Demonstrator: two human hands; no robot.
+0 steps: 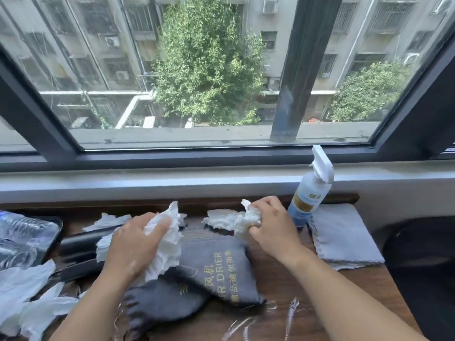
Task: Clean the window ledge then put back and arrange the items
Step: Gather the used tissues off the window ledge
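Both bare forearms reach forward from the lower edge, elbows out of sight. The left hand (130, 244) lies palm down, its fingers curled over a wad of tissue (167, 247). The right hand (270, 230) (a little further forward) pinches a second tissue wad (248, 217) in bent fingers.

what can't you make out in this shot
Head view only.
Spray bottle label: print too small to read.
Grey bag lettering: start hidden under overlapping dark fabric.
Black object at right: cut off by the edge, too dark.
Water bottles: cut off by the left edge.
Long black items: partly under the left hand and its tissue.
Right hand fingertips: partly buried in its tissue wad.
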